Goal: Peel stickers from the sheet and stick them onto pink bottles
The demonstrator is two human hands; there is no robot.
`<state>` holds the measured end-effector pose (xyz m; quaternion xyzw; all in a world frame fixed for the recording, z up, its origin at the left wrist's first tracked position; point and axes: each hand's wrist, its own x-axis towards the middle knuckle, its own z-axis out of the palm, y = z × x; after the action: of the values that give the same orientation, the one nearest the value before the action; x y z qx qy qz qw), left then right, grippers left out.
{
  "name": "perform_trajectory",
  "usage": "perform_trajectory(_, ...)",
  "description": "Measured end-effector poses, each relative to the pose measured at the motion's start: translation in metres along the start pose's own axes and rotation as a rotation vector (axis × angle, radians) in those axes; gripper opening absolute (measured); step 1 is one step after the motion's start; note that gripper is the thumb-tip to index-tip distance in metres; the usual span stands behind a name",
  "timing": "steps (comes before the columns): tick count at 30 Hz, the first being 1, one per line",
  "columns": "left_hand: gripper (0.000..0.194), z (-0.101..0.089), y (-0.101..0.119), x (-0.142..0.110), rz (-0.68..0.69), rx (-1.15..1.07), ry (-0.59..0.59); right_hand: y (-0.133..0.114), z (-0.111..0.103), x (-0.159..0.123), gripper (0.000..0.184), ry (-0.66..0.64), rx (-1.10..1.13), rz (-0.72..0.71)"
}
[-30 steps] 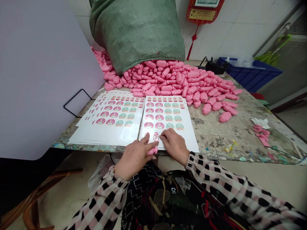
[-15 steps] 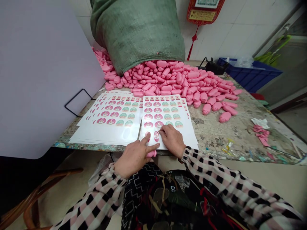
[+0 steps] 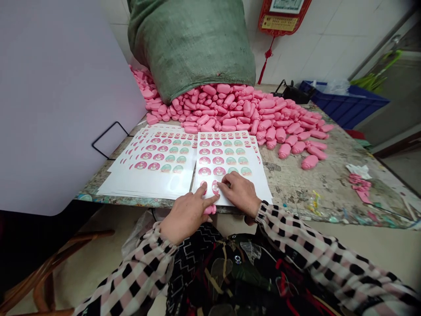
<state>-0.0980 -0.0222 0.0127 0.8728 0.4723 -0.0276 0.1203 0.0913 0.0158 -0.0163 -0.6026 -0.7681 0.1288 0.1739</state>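
At the table edge, left hand grips a smooth pink bottle; right hand pinches a glossy oval sticker.

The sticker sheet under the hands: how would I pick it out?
Find the green sack spilling pink bottles. Two sticker piles lie before it; take the right-hand sheet. Unlike the left pile, both hands touch its near edge.

pink bottles, green sack, checked sleeves
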Motion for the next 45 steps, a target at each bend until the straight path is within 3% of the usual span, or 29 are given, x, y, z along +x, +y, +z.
perform_trajectory(7, 0.07, 0.0, 0.011, 0.006, -0.059, 0.01, -0.064, -0.008, -0.001, -0.001, 0.021, 0.008, -0.019, -0.01)
perform_trajectory(14, 0.08, 0.008, 0.021, 0.007, -0.14, 0.016, -0.047, -0.01, -0.002, -0.003, 0.02, 0.022, 0.001, -0.007)
perform_trajectory(19, 0.075, 0.008, 0.021, 0.006, -0.141, 0.034, -0.042, -0.017, -0.006, -0.005, 0.019, 0.08, 0.019, -0.03)
perform_trajectory(24, 0.067, 0.006, 0.02, 0.007, -0.129, 0.013, -0.031, -0.021, -0.024, -0.003, 0.021, 0.165, 0.093, -0.032)
perform_trajectory(28, 0.059, 0.012, 0.018, -0.005, -0.125, -0.116, 0.062, -0.009, -0.033, -0.003, 0.02, 0.189, 0.217, 0.039)
perform_trajectory(31, 0.052, 0.014, 0.02, -0.019, -0.124, -0.461, 0.215, 0.002, -0.036, -0.005, 0.022, 0.207, 0.426, 0.098)
perform_trajectory(33, 0.048, 0.013, 0.025, -0.023, -0.188, -0.907, 0.282, 0.003, -0.039, -0.008, 0.025, 0.208, 0.638, 0.127)
perform_trajectory(37, 0.048, 0.008, 0.039, -0.007, -0.334, -2.026, 0.181, -0.012, -0.051, -0.018, 0.024, 0.178, 0.892, 0.102)
perform_trajectory(39, 0.045, 0.007, 0.044, 0.008, -0.359, -2.366, 0.123, -0.02, -0.057, -0.025, 0.022, 0.173, 0.849, 0.071)
perform_trajectory(41, 0.042, 0.005, 0.048, 0.022, -0.34, -2.501, 0.109, -0.024, -0.059, -0.031, 0.022, 0.176, 0.773, 0.034)
perform_trajectory(45, 0.042, 0.002, 0.053, 0.035, -0.235, -2.508, 0.081, -0.019, -0.055, -0.037, 0.021, 0.193, 0.676, 0.001)
